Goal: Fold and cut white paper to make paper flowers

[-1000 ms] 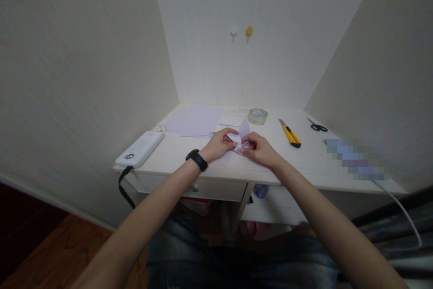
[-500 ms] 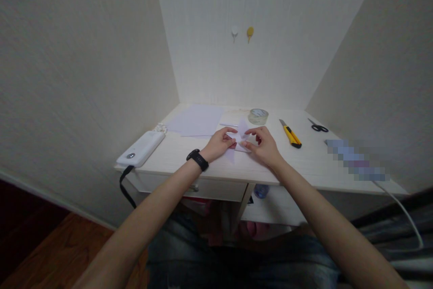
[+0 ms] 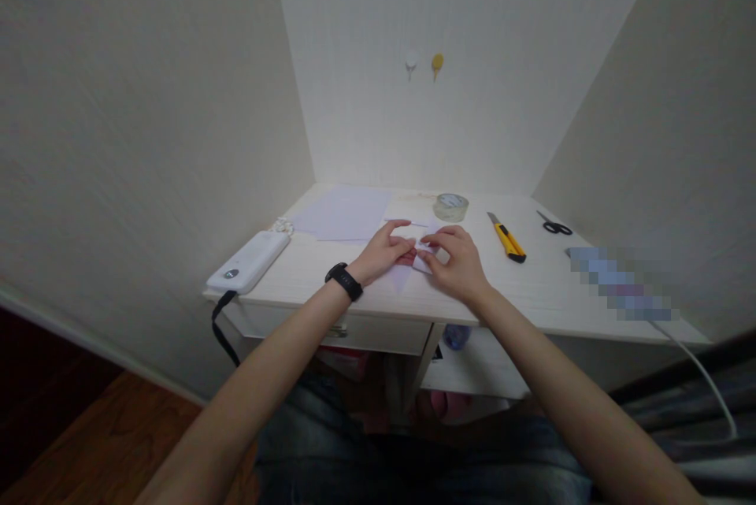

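Note:
A small folded piece of white paper (image 3: 422,262) is between my hands, low over the desk, with a pointed flap (image 3: 401,278) showing below my left hand. My left hand (image 3: 385,251), with a black watch on its wrist, has its thumb and curled fingers on the paper's left side; the index finger is raised. From the right, my right hand (image 3: 459,262) pinches the paper between thumb and fingers. My fingers cover much of the paper, so its full shape is hidden. Just beyond them lies a thin white strip or stick (image 3: 418,224).
White sheets (image 3: 348,211) lie at the back left, near a white device with a black strap (image 3: 248,262). A tape roll (image 3: 451,208), yellow utility knife (image 3: 508,240) with its blade out, and black scissors (image 3: 556,227) lie right. A blurred-out object with a cable (image 3: 620,282) is at far right.
My fingertips have come closer together over the paper, and my right hand's fingers have shifted left. The upright paper point between my hands now shows less. My left index finger has straightened.

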Demonstrator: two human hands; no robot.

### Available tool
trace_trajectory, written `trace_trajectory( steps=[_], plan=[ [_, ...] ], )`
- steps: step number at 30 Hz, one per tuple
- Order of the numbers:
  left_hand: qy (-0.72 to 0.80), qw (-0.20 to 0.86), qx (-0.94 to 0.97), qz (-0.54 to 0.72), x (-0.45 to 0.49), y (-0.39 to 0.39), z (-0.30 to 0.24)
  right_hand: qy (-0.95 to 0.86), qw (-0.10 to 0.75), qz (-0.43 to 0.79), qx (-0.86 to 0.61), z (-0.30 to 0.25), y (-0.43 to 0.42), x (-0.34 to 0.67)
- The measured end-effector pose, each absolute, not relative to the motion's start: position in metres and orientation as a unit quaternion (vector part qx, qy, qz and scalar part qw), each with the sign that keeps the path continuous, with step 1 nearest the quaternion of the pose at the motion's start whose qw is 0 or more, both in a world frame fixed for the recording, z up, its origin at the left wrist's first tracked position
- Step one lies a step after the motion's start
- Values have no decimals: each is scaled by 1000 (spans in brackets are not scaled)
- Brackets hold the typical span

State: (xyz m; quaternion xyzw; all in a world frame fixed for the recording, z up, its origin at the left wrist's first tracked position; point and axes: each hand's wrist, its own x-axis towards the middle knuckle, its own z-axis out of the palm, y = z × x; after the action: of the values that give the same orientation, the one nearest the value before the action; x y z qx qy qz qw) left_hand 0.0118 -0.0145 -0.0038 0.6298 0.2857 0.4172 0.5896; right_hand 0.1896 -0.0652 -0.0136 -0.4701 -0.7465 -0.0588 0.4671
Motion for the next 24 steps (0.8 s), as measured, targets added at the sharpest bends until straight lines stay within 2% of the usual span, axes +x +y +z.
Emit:
trace_trajectory(
  steps=[2, 4, 5, 7, 11, 16, 21, 24],
  plan=[
    [362, 464, 658, 470, 8, -11, -1, -727, 489, -27, -481, -10, -64, 191],
    [469, 285, 666, 506, 2, -6, 0, -704, 505, 23, -499, -7, -61, 194],
    [512, 214, 667, 498, -1, -3, 0, -693, 511, 48, -507, -7, -58, 195],
    [561, 140, 684, 445, -8, 0, -2, -676, 513, 88, -521, -8, -52, 199],
    [578, 120, 727, 351, -14, -1, -7, -683, 476, 122, -541, -14, -41, 207],
    [549, 146, 747, 345, -11, -2, -8, -754, 372, 183, -509, -11, -34, 213],
    [493, 235, 736, 400, -10, 5, -10, -757, 355, 224, -501, 0, -32, 210],
    [478, 282, 712, 430, -9, 10, -9, -754, 373, 240, -484, 0, -32, 206]
  ],
)
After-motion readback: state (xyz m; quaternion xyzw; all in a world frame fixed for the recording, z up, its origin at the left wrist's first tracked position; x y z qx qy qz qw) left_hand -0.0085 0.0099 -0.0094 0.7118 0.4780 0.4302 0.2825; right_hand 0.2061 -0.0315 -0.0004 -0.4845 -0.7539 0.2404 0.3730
